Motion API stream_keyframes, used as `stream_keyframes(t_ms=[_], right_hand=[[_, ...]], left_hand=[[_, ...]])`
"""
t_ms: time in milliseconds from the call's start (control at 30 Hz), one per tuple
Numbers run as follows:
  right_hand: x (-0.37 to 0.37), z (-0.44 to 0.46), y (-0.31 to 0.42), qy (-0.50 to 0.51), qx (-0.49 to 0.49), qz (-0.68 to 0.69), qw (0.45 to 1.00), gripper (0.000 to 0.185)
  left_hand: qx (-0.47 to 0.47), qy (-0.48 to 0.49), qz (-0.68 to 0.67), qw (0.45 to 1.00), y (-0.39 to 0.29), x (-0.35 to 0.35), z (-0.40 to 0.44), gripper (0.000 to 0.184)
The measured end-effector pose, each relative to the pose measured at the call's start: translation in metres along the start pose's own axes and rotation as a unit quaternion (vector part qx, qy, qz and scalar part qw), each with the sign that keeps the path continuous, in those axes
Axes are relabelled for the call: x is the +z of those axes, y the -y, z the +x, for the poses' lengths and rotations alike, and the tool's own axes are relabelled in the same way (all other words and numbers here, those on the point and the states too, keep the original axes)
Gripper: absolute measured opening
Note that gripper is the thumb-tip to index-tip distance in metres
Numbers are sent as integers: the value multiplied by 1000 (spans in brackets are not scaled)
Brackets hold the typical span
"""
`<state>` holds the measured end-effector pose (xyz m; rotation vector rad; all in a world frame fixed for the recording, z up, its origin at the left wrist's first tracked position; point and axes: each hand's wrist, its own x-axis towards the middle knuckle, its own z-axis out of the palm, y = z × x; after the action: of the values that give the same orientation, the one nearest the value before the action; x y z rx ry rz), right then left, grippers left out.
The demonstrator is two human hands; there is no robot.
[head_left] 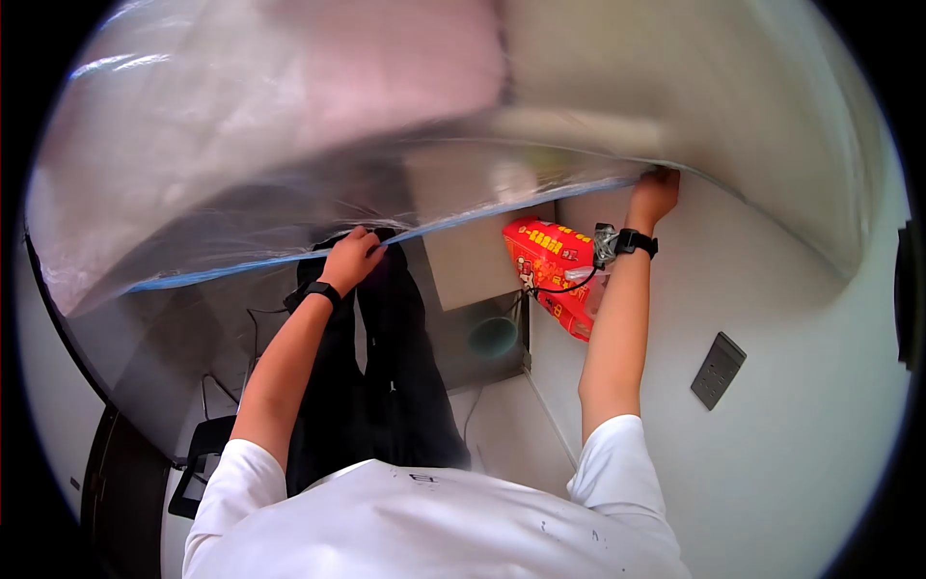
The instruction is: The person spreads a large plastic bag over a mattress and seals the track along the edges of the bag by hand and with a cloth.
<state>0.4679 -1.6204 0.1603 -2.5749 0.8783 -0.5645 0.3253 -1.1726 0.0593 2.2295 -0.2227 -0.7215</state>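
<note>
A large clear plastic storage bag (pixel 241 183) fills the upper part of the head view, with pale pink and beige bulk showing through it. Along its near edge runs a blue strip (pixel 463 218). My left hand (pixel 353 259) is closed on this edge left of centre, its fingers bent over the plastic. Farther right, my right hand (pixel 656 196) grips the edge close to the bag's right end, beside the wall. Its fingertips are hidden behind the hand and plastic. Between my two hands the blue strip is stretched nearly straight.
A red bag with yellow print (pixel 555 261) and a black cable lie by the wall, next to a beige surface (pixel 463 265). Below is a greenish round container (pixel 493 336). A dark socket plate (pixel 719 371) is on the right wall, a black chair (pixel 204 454) at lower left.
</note>
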Motion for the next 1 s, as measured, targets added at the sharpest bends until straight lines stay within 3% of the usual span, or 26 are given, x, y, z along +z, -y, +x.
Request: stream_keyframes(t_ms=[67, 500, 567, 633, 667, 700, 833, 900, 933, 1000], right_hand=[[5, 6, -13, -34, -56, 23, 998, 25], [15, 14, -24, -32, -36, -2, 999, 28], [23, 18, -49, 43, -65, 78, 994, 25], [30, 17, -94, 154, -56, 65, 984, 20], [2, 9, -58, 166, 94, 239, 952, 19], [-24, -9, -6, 167, 224, 411, 868, 19], [-72, -42, 30, 234, 266, 657, 665, 13], [-93, -45, 40, 277, 257, 731, 569, 13], [-107, -40, 52, 267, 235, 744, 566, 13], [-134, -32, 63, 246, 348, 735, 527, 15]], left_hand=[[16, -15, 19, 1000, -4, -3, 7, 17], [18, -5, 17, 1000, -7, -5, 15, 17], [27, 28, 45, 998, -2, -1, 10, 21], [55, 71, 102, 991, 3, 5, 1, 23], [33, 105, 138, 984, 1, 10, -9, 22], [20, 130, 174, 976, 1, 13, -17, 21], [-30, 198, 224, 954, -8, 16, -48, 20], [-8, 218, 252, 943, -19, 13, -49, 20], [4, 222, 259, 940, -32, 3, -47, 21], [12, 222, 263, 939, -45, -8, -47, 22]])
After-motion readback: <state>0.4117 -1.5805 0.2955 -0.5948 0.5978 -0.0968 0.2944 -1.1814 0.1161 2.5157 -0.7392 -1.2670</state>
